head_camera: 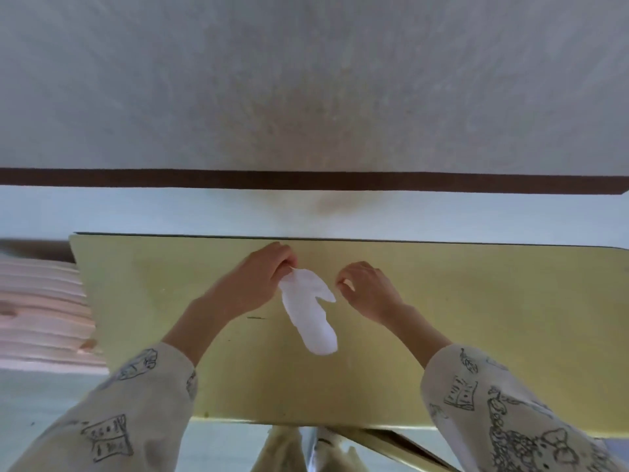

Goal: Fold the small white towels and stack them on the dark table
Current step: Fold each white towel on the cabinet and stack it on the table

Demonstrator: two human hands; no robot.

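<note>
A small white towel (310,311) hangs crumpled and long above the yellowish table top (476,335). My left hand (262,277) pinches its upper corner near the table's far edge. My right hand (366,287) hovers just right of the towel with curled fingers, holding nothing that I can see. The towel's lower end dangles toward me over the middle of the table. No other towel shows on the table.
A pink striped cushion or mattress (41,308) lies left of the table. A pale wall with a dark brown baseboard strip (306,180) runs behind the table. Table legs and my clothing show below the near edge (306,422).
</note>
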